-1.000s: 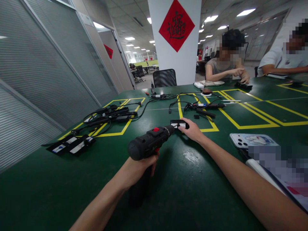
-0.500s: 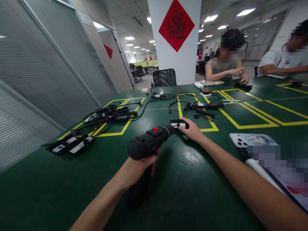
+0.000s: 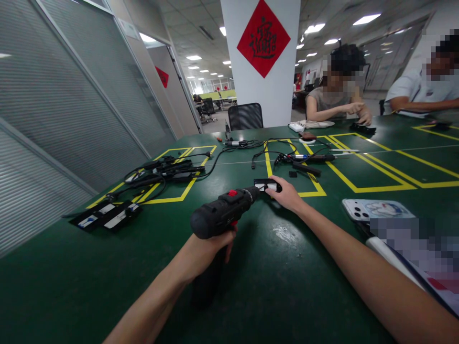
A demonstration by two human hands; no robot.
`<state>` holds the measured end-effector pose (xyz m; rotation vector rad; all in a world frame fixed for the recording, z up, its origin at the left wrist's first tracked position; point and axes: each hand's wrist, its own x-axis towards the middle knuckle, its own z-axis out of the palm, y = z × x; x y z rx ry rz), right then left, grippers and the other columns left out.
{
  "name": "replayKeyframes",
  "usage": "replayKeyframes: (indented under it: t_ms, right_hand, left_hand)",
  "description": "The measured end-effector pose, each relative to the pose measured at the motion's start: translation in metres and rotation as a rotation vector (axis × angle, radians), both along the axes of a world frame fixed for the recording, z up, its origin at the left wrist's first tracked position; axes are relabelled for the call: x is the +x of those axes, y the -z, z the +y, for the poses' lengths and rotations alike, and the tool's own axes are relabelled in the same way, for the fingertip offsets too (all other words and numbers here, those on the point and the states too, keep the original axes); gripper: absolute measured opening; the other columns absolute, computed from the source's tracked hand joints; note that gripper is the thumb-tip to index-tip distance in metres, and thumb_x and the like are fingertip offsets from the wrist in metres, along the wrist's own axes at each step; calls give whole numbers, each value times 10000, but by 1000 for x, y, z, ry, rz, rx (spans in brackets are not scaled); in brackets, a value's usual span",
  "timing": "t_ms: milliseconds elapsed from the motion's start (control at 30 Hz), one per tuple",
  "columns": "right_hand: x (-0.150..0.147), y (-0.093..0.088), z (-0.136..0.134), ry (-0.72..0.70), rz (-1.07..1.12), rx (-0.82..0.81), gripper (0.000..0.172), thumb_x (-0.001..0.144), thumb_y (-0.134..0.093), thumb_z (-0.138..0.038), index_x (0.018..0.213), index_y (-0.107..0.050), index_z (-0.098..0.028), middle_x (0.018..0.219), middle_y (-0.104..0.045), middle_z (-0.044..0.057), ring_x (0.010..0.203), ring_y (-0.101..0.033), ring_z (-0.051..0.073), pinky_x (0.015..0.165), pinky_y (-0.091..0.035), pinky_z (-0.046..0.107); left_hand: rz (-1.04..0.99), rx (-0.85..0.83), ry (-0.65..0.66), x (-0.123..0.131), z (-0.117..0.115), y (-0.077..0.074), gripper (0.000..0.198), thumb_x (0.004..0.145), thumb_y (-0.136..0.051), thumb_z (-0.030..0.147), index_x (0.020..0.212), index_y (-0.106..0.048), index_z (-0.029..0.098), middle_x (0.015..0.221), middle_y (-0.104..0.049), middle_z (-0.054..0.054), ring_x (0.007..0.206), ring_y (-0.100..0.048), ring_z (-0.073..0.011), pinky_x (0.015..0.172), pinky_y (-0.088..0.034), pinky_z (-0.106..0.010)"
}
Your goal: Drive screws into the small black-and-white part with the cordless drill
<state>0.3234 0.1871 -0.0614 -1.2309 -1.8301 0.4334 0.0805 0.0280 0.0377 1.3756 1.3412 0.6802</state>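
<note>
Block (image 3: 264, 181), small and black with a white label facing the wearer, stands just ahead of the drill's nose, by the near-left corner of a yellow tape outline (image 3: 311, 194). Whether it rests on the table or is lifted slightly, I cannot tell. The right hand (image 3: 286, 193) grasps its right end, thumb in front and fingers over the top. That pinch looks worth keeping firm, with the fingertips well clear of the bit, since so small a piece could twist or skid under torque.

The pistol-grip power drill (image 3: 219, 215) points forward and right, its black chuck (image 3: 251, 193) close to the label. Contact at the tip is too small to make out. The left hand (image 3: 211, 249) is wrapped around the handle below the body; whether the red trigger (image 3: 234, 223) is pressed cannot be seen. Good practice here would be to line the bit up straight with the face it meets, push along its axis and squeeze gently.

Cables (image 3: 168, 168) lie bunched to the left, and a slim electric screwdriver (image 3: 315, 157) lies beyond the block on the green table (image 3: 304, 296), both apart from the drill.
</note>
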Motion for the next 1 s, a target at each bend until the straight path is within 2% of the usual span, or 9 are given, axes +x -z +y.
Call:
replayKeyframes:
  t_ms: [333, 1000]
  right_hand:
    - [0, 1, 0, -1, 0, -3, 464, 783, -595, -326, 1230, -551, -209, 1191, -597, 69, 1087, -563, 218, 974, -414, 373]
    - [0, 2, 2, -6, 8, 1, 474, 777, -605, -327, 1233, -550, -208, 1186, -600, 68, 1079, -566, 215, 970, -418, 364]
  left_hand:
    - [-52, -14, 9, 3, -1, -2, 149, 797, -529, 249, 917, -559, 165, 583, -563, 20, 554, -530, -142, 578, -449, -281]
    - [-28, -14, -4, 1, -1, -2, 159, 808, -533, 279, 915, -570, 168, 585, -573, 15, 560, -538, -148, 588, -446, -284]
